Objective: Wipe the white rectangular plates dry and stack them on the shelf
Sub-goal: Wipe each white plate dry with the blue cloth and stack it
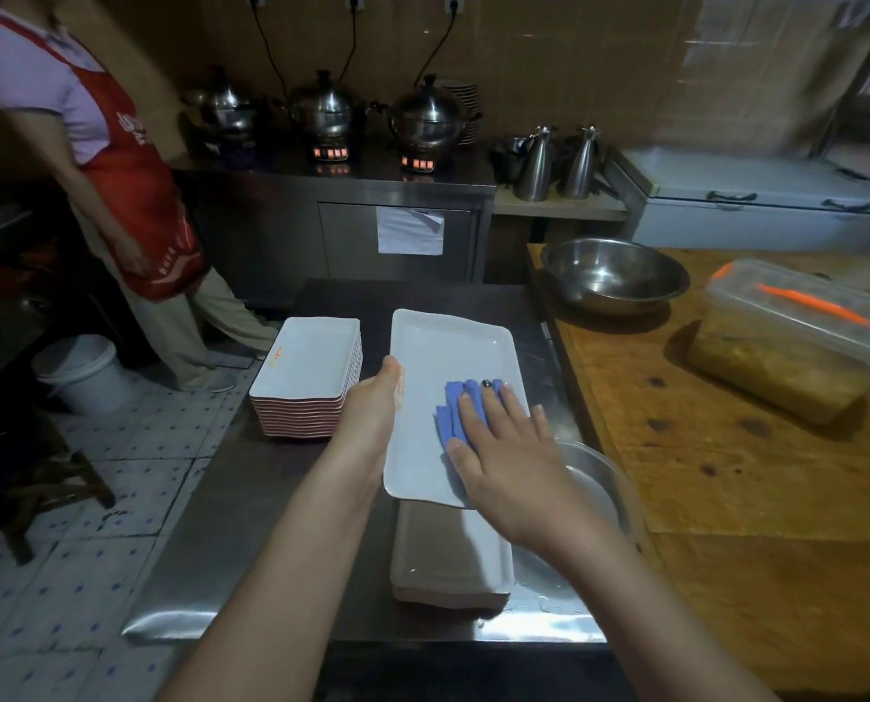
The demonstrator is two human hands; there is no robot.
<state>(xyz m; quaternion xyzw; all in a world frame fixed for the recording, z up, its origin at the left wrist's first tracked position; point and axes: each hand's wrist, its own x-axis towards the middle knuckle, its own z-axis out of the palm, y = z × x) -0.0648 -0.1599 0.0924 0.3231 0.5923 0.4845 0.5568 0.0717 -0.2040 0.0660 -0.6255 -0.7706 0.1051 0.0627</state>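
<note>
A white rectangular plate [443,357] is held above the steel table, long side pointing away from me. My left hand [374,402] grips its left edge. My right hand [503,448] lies flat with straight fingers on a blue cloth [460,405], pressing it onto the plate's near right part. Under the held plate, near the table's front edge, a stack of white plates [453,559] lies partly hidden. A taller stack of white plates [308,377] stands at the left of the table.
A metal bowl [600,478] sits beside my right wrist. On the wooden table [726,473] to the right stand a steel bowl [612,273] and a lidded plastic box [797,336]. A person in a red apron [129,195] stands left, near a white bucket [83,372].
</note>
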